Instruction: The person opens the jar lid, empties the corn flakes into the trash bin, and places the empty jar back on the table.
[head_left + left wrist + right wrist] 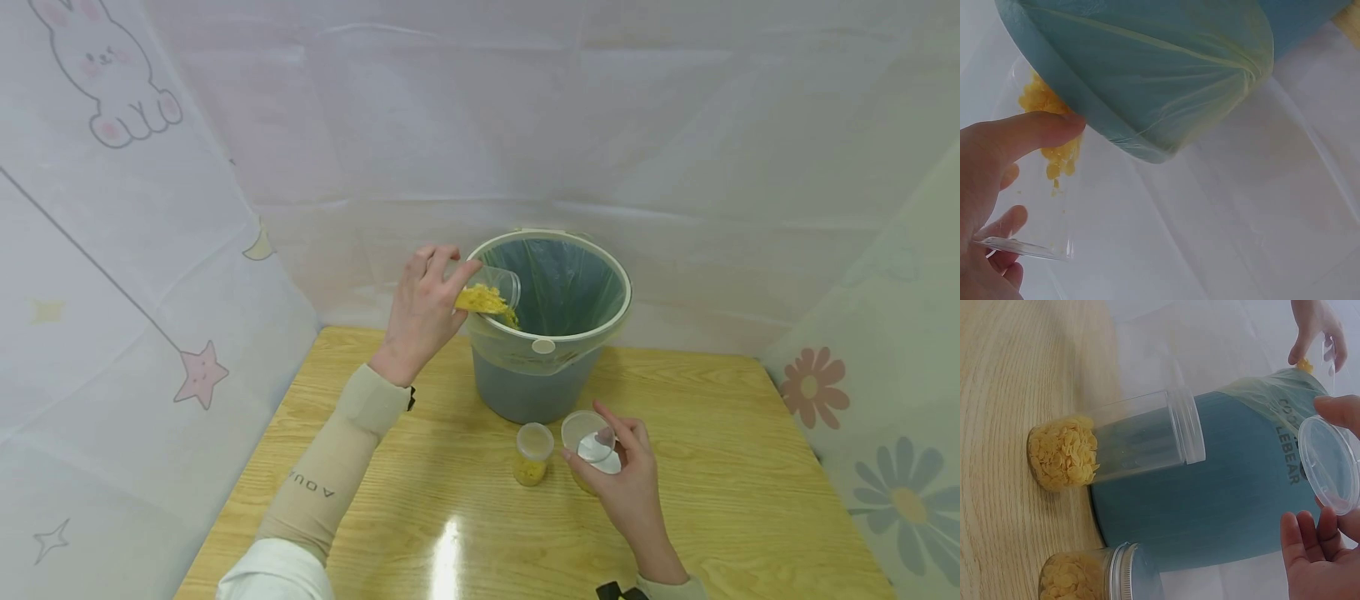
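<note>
My left hand (422, 307) grips a clear plastic container (501, 282), tilted on its side at the bin's left rim. Yellow flakes (482, 298) lie along its lower wall and reach its mouth; the left wrist view shows them as a clump (1060, 153) beside my thumb. The grey-blue bin (517, 383) has a thin plastic liner (555, 283) folded over its rim. Between thumb and fingers, my right hand (630, 479) holds a clear round lid (1330, 465). Below that hand stands a jar with a silver lid (1141, 575), partly hidden in the head view.
Left of my right hand, a clear-lidded jar (532, 458), partly filled with yellow flakes (1063, 453), stands upright close to the bin's front. The wooden table (420, 517) meets a pale sheet (375, 150) behind the bin, with printed sheets on both sides.
</note>
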`<state>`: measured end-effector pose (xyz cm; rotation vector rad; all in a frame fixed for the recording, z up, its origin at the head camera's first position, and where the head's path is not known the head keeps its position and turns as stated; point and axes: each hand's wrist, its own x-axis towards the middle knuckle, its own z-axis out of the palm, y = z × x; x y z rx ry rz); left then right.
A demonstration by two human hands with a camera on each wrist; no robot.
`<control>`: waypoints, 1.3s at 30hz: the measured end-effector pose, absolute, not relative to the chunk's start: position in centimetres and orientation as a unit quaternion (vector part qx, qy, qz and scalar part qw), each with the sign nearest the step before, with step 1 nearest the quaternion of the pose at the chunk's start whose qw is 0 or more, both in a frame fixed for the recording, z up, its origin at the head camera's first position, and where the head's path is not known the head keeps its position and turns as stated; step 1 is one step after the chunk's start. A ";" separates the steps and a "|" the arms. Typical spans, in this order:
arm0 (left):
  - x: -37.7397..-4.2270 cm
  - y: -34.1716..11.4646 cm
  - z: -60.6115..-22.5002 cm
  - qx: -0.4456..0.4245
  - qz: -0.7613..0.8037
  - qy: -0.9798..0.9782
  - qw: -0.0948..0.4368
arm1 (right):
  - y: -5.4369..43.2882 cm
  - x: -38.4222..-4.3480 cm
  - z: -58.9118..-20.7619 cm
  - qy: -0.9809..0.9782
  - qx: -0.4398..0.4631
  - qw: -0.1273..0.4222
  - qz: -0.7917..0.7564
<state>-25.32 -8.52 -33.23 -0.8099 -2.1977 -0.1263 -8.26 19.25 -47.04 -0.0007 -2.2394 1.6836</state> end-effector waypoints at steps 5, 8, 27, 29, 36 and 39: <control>-25.3 -8.5 -33.2 -0.312 -0.041 -0.863 0.394 | 19.2 -8.3 -47.1 -0.784 0.000 0.168 0.598; -25.2 -8.5 -33.2 -0.311 -0.035 -0.861 0.402 | 19.2 -8.3 -47.1 -0.782 0.000 0.170 0.599; -25.5 -8.1 -33.2 -0.326 -0.038 -0.848 0.416 | 19.3 -8.2 -47.2 -0.777 -0.007 0.167 0.607; -25.5 -8.1 -33.2 -0.327 -0.042 -0.846 0.418 | 19.3 -8.2 -47.2 -0.777 -0.007 0.167 0.607; -25.6 -8.1 -33.2 -0.331 -0.048 -0.845 0.418 | 19.3 -8.1 -47.2 -0.779 -0.007 0.165 0.605; -25.6 -8.1 -33.1 -0.331 -0.049 -0.845 0.417 | 19.3 -8.1 -47.3 -0.780 -0.005 0.166 0.604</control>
